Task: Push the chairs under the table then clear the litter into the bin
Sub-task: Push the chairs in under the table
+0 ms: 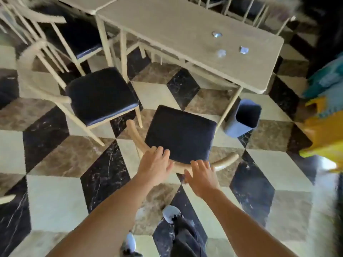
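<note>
At the floor's near edge, left hand (pixel 155 164) and right hand (pixel 201 175) hover at the chair (pixel 181 134)'s curved back, each grip spread; contact is blurred. Its seat points at the counter (pixel 167 25). The bin (pixel 243 117) stands beside the counter's near-right leg, with blurred litter (pixel 244 50) near its right end.

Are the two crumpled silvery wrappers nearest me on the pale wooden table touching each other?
Apart. The head view shows bare table between the left silvery wrapper and the right silvery wrapper.
</note>
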